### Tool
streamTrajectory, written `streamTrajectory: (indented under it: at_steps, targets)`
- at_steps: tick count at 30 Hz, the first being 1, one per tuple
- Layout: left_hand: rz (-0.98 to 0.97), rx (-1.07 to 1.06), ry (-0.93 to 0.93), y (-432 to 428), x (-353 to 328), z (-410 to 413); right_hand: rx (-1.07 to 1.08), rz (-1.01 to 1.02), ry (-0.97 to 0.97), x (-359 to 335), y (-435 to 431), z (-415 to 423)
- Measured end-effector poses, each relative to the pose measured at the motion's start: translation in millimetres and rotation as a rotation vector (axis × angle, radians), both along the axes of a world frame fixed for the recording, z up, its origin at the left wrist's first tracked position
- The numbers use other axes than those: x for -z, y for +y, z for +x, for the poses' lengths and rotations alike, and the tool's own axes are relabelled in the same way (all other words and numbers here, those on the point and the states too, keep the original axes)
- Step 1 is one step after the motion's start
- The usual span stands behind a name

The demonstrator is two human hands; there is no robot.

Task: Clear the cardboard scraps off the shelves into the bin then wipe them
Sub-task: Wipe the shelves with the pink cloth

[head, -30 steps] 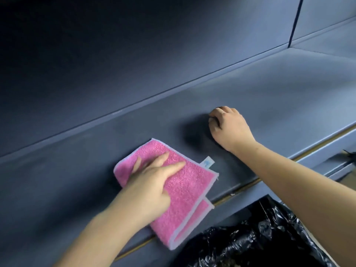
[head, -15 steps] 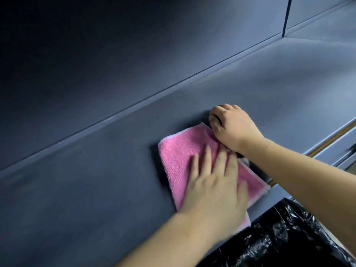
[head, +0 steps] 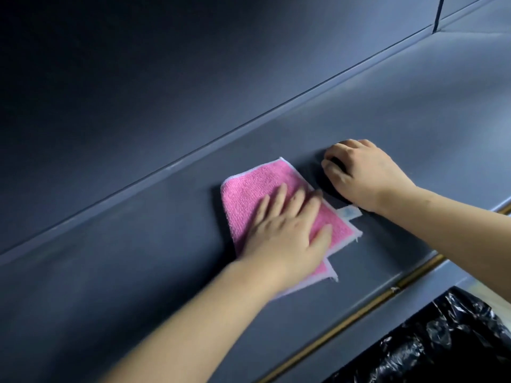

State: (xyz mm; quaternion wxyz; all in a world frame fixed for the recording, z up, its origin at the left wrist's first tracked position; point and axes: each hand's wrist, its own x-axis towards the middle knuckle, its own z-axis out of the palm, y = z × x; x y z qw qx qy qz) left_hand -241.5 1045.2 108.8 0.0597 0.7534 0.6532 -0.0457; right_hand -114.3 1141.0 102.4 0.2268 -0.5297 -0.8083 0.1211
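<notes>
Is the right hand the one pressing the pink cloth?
No, the left hand presses flat on the pink cloth; the right hand rests on bare shelf.

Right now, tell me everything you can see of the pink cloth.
The pink terry cloth with pale lilac edging is folded, its layers offset so that a lower corner sticks out. A small white tag pokes out from its right edge. The cloth lies flat on the dark blue-grey shelf, at an angle to the shelf's front edge. The left hand presses on it with straight fingers and covers its near half.
</notes>
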Motion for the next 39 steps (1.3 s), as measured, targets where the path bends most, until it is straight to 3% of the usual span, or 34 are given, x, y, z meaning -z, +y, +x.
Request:
streamTrajectory:
  at_steps: [4, 9, 17, 30, 36, 39]
  targets:
    - [-0.022, -0.145, -0.045, 30.4, -5.8, -19.8, 0.000, 0.002, -0.004, -0.5, -0.1, -1.0]
    - [-0.029, -0.086, -0.063, 27.2, -3.4, -14.5, -0.001, -0.009, 0.004, -2.6, -2.8, 0.1]
    - [-0.003, -0.552, -0.090, 43.2, -7.6, -102.8, -0.004, 0.007, -0.025, 0.6, -1.0, -0.1]
    - [-0.007, -0.249, -0.027, -10.3, -2.3, -39.8, -0.003, 0.014, -0.095, -2.8, -4.9, -1.7]
    - [-0.004, -0.288, -0.079, -5.4, -5.1, -40.3, 0.078, -0.009, -0.249, -8.6, -20.3, -16.5]
    - [0.020, -0.277, -0.088, -16.9, -4.9, -43.0, -0.012, 0.017, -0.257, -5.6, -41.7, -50.6]
